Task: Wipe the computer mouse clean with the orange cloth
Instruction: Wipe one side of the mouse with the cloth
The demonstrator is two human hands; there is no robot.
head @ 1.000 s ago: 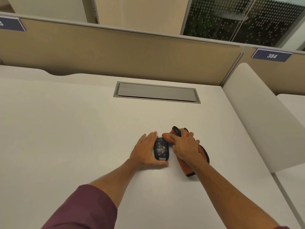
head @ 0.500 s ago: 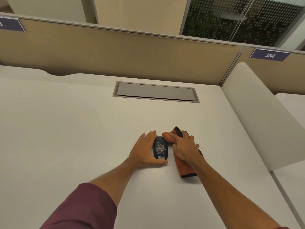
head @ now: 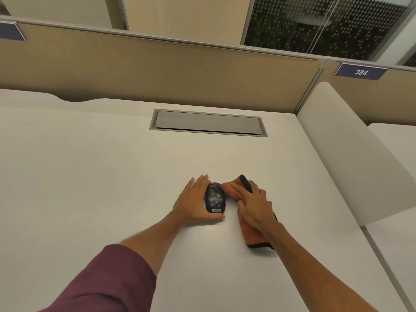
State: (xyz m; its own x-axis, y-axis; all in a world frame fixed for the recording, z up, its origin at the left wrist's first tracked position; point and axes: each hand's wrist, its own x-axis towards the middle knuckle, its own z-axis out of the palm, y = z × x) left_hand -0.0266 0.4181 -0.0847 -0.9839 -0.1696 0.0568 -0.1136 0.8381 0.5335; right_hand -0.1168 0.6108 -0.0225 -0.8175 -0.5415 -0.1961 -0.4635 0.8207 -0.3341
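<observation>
A: Well, from the head camera, where does the mouse (head: 215,197) sit?

B: On the white worktop (head: 94,176), near the middle, its pale label toward the person. The left hand (head: 195,203) lies flat beside it on its left, fingers straight along its side and the thumb curled round its near end. That grip is loose, bracing rather than clenched.

A: And the orange cloth (head: 252,230)?

B: Just to the right of the mouse, under the right hand (head: 253,204). That grip is pressed down on the cloth with fingers spread. A bunched corner of the cloth touches the far right edge of the mouse.

A: Anything else there?

B: A dark edge of the cloth sticks up past the fingertips. Farther back, a grey cable hatch (head: 208,122) is set into the worktop.
</observation>
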